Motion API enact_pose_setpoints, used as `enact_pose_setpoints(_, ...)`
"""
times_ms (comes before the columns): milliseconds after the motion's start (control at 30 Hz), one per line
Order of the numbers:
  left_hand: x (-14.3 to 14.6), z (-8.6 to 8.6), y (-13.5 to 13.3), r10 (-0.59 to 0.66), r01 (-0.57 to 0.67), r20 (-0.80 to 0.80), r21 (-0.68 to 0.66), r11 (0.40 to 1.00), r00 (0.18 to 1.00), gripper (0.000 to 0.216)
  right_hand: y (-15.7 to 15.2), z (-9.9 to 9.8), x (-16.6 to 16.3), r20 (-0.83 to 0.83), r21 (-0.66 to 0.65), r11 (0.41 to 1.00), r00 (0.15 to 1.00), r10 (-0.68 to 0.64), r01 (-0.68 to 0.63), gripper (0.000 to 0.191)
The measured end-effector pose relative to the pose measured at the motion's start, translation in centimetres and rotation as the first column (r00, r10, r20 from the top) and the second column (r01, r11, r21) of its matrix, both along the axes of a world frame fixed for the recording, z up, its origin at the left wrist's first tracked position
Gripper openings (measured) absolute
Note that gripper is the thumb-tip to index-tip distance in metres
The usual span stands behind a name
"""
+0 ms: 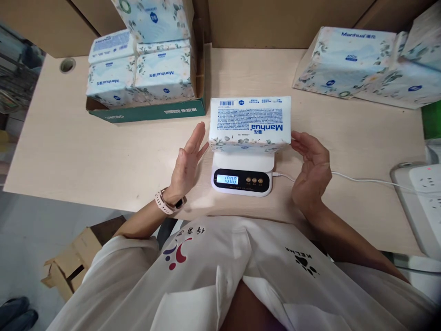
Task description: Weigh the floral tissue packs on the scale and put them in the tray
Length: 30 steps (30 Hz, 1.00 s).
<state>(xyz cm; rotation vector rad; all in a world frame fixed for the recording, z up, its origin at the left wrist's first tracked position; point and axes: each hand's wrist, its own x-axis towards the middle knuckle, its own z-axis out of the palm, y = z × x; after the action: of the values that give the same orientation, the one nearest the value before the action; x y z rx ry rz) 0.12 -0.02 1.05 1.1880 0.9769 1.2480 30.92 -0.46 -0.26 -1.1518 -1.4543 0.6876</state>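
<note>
A tissue pack [251,122] printed "Manhua" rests on a white digital scale [243,162], whose lit display seems to read 100.0. My left hand [188,163] is held upright to the left of the pack, fingers stretched out and a small gap from its side. On the other side, my right hand [312,168] has its fingers extended, with the tips close to the pack's right edge; whether they touch it I cannot tell. Neither hand grips anything. A watch with a pale strap [168,201] is on my left wrist.
A green open box [148,115] holding several tissue packs [163,73] stands at the back left. More tissue packs [351,62] sit at the back right. A white cable [372,180] runs from the scale toward a power strip [429,184]. A cardboard box [74,257] lies on the floor.
</note>
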Motion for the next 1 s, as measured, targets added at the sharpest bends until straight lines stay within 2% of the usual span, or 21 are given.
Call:
enact_pose_setpoints(167,0.14,0.12,-0.1,-0.037,0.037,-0.001,0.009,0.999,0.999,0.087,0.07,-0.19,0.25,-0.006,0.006,0.997,0.997,0.074,-0.073,0.065)
enact_pose_setpoints(333,0.34,0.07,-0.18,-0.057,0.057,0.007,-0.015,0.998,0.998,0.088,0.17,-0.42,0.49,0.037,-0.086,0.985,0.987,0.156,-0.152,0.073)
enact_pose_setpoints(533,0.2,-0.19,-0.18,-0.08,0.082,0.041,-0.03,0.996,0.996,0.091,0.12,0.12,0.19,0.129,-0.203,0.972,0.981,0.147,-0.119,0.091)
enact_pose_setpoints(733,0.13,-0.36,-0.21,-0.072,0.072,-0.01,-0.004,0.997,0.997,0.089,0.26,0.03,0.12,0.075,-0.136,0.974,0.978,0.194,-0.182,0.085)
enact_pose_setpoints(867,0.15,-0.32,-0.21,-0.078,0.078,0.01,-0.012,0.997,0.997,0.089,0.33,-0.42,0.23,0.062,-0.116,0.974,0.977,0.204,-0.196,0.092)
enact_pose_setpoints(1000,0.19,-0.15,-0.17,-0.071,0.072,0.036,-0.035,0.997,0.997,0.095,0.38,-0.66,0.33,0.057,-0.076,0.971,0.971,0.233,-0.229,0.086)
